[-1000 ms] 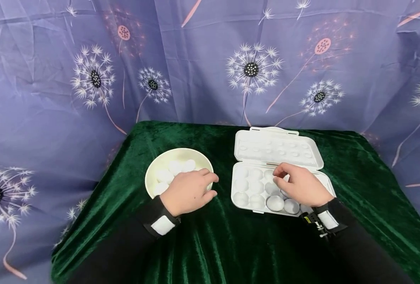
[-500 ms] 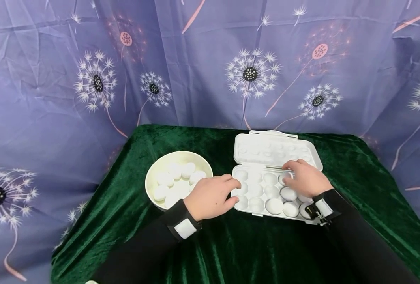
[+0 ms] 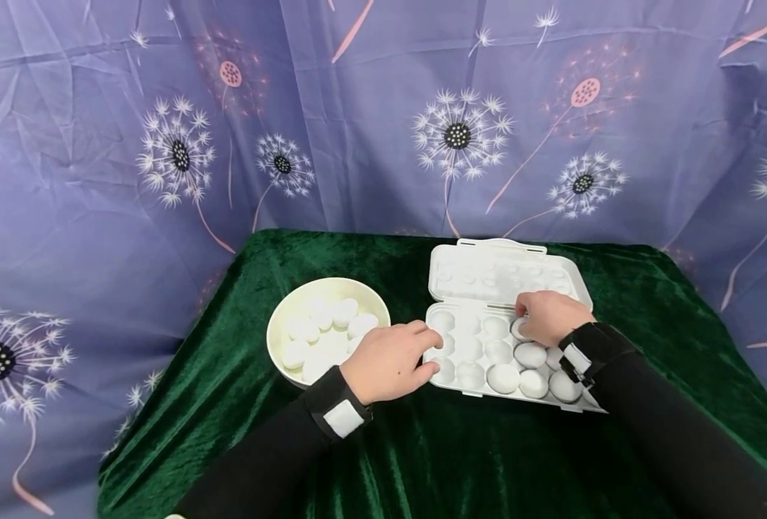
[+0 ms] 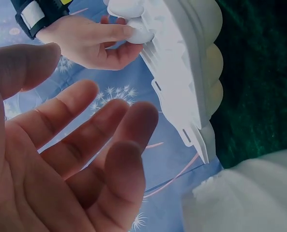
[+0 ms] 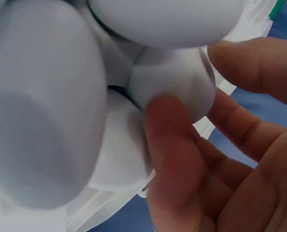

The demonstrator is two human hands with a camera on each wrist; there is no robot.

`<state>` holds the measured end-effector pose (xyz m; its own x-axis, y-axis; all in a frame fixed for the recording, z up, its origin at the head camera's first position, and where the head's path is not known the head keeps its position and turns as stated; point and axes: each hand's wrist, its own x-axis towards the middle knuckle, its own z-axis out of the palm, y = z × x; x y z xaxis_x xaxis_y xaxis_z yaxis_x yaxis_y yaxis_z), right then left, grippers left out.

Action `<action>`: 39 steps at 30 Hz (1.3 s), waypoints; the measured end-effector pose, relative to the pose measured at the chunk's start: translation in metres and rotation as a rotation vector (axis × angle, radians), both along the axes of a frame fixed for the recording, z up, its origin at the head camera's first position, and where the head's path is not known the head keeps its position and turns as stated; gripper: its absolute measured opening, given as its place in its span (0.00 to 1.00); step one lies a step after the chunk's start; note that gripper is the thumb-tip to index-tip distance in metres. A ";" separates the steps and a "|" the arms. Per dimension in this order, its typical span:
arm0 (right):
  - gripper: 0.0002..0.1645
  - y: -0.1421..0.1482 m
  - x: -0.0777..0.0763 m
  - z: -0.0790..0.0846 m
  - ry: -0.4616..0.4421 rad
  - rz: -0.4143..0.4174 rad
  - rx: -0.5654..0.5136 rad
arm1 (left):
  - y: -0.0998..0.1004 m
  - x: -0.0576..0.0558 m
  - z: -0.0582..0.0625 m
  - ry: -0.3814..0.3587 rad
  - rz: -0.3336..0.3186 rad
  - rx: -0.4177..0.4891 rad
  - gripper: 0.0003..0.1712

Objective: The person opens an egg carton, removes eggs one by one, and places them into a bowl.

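Behind the carton (image 3: 469, 348) — dandelion-printed purple curtain (image 3: 370, 144). Beneath it, green velvet-covered surface (image 3: 461, 461), stretching out before it and past its right end. Carton's long axis side to side, lid (image 3: 500, 270) hinged back toward the curtain. Left of it, bowl (image 3: 328, 287) of eggs (image 3: 321, 315). Near its left edge, left hand (image 3: 390, 360), fingers loosely bent, holding nothing. In its back row, right hand (image 3: 555, 317) pinching an egg (image 5: 174, 72) — long axis hard to tell.
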<state>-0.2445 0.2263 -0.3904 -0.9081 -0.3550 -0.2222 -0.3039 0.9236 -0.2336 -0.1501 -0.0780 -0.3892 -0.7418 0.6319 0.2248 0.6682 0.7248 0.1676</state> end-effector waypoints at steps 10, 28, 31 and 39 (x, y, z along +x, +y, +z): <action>0.15 -0.002 -0.005 -0.008 -0.005 0.050 0.025 | 0.001 -0.001 -0.004 -0.001 0.001 0.003 0.14; 0.17 0.002 0.006 0.004 0.053 0.083 -0.098 | -0.001 -0.004 -0.005 0.036 0.005 0.064 0.19; 0.16 -0.006 0.014 0.011 0.094 0.096 -0.160 | 0.000 -0.004 -0.004 0.037 0.003 0.085 0.20; 0.16 -0.040 0.042 0.016 0.071 0.169 -0.472 | 0.000 -0.003 -0.002 0.068 -0.022 0.150 0.24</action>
